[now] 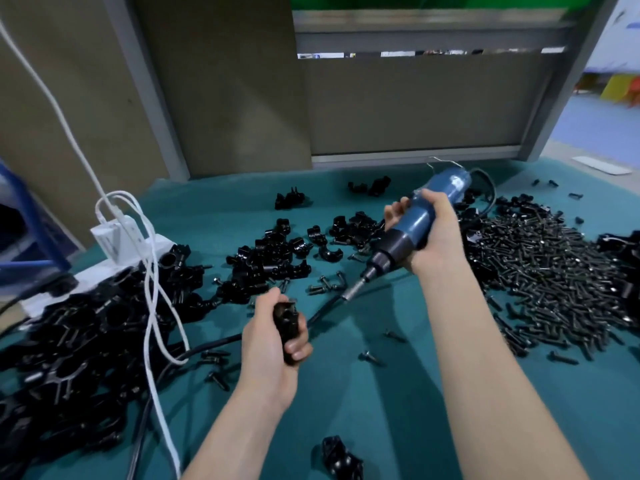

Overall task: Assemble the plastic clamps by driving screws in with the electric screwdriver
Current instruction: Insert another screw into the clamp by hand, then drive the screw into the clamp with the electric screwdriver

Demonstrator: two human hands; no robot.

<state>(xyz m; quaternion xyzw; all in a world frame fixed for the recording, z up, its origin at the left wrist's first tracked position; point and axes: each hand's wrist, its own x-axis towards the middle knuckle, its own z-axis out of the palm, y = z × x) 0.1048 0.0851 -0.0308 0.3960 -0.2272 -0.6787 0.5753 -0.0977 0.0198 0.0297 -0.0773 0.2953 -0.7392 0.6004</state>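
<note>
We find the left hand [270, 348] curled round one black plastic clamp [285, 318], held just above the desk [363, 393] near its middle. The right hand [433, 233] grips the blue electric screwdriver [414, 226] by the barrel, its bit [356, 287] slanting down toward the clamp but apart from it. Whether a screw sits in the clamp we cannot tell. We judge the step to be seating the bit: turn the hole upward, line the bit up with it, and press straight before triggering. The screw heap [547, 268] lies to the right.
</note>
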